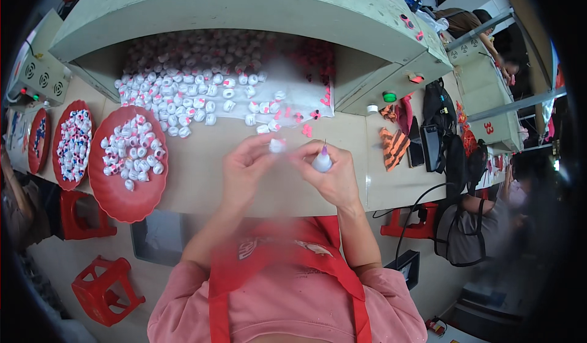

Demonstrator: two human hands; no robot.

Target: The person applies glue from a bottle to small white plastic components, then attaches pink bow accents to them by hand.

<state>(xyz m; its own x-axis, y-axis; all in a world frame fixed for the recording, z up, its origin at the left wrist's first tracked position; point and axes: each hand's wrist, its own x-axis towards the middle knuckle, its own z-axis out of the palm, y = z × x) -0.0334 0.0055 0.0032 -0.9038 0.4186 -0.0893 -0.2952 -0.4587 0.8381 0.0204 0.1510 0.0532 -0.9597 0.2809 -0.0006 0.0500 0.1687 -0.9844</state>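
Note:
In front of my chest, my left hand pinches a small white figure piece with a bit of pink on it. Close beside it, my right hand is curled around a small white squeeze bottle with a purple needle tip pointing up and away. Its thumb and forefinger reach to the piece; whether they touch it is blurred. Beyond my hands, many similar white pieces lie on a white sheet under the bench machine. Small pink bow-shaped pieces are scattered at the sheet's right side.
To the left, a red scalloped tray holds white pieces, with another red tray beyond it. The pale green machine housing arches over the back. On the right lie a striped orange cloth, a phone and a black bag.

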